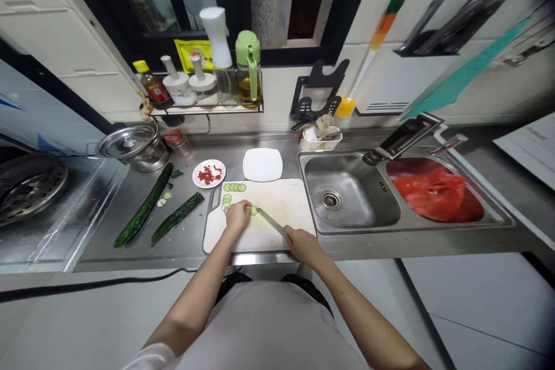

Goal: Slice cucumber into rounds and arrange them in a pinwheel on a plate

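Note:
My right hand [302, 244] grips the handle of a knife [272, 222], whose blade slants over the white cutting board [277, 240]. At the blade's tip lies a cucumber slice [254, 210]. My left hand [238, 218] rests on the board's left part with its fingers bent together; what they hold, if anything, is hidden. Cucumber slices [226, 199] lie right beside its fingers. Behind them, a row of overlapping cucumber slices [235, 187] is laid near the board's far left corner.
Left of the board lie a long cucumber [145, 205] and a cut cucumber piece [177, 218]. A plate [195, 175] holds chopped red bits; a white dish [262, 164] sits behind the board. The sink [351, 185] is at right, with a red plastic bag [433, 193]. A lidded pot [139, 147] stands far left.

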The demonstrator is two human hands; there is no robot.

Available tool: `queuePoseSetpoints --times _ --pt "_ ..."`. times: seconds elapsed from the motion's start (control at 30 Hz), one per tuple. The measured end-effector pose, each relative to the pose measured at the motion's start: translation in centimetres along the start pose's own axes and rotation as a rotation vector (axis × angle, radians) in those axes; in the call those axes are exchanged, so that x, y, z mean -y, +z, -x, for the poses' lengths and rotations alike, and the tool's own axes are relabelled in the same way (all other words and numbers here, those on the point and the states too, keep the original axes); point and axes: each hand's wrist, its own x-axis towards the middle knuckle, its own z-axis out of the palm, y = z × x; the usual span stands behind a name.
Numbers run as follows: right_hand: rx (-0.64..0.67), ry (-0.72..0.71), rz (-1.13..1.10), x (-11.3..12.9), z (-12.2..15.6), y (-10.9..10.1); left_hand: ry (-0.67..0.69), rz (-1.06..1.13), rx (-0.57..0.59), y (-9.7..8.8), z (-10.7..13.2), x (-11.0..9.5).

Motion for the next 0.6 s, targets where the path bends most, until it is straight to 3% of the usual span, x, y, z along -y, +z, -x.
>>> queuePoseSetpoints --times 0.17,0.6 --pt "0.006 -0.009 0.018 0.31 -0.03 0.09 0.035 -0.05 -0.047 -0.22 0.02 0.03" --pt "0.026 -0.007 0.049 0.65 -0.31 0.23 0.01 -0.039 -0.039 0.08 -0.2 0.27"
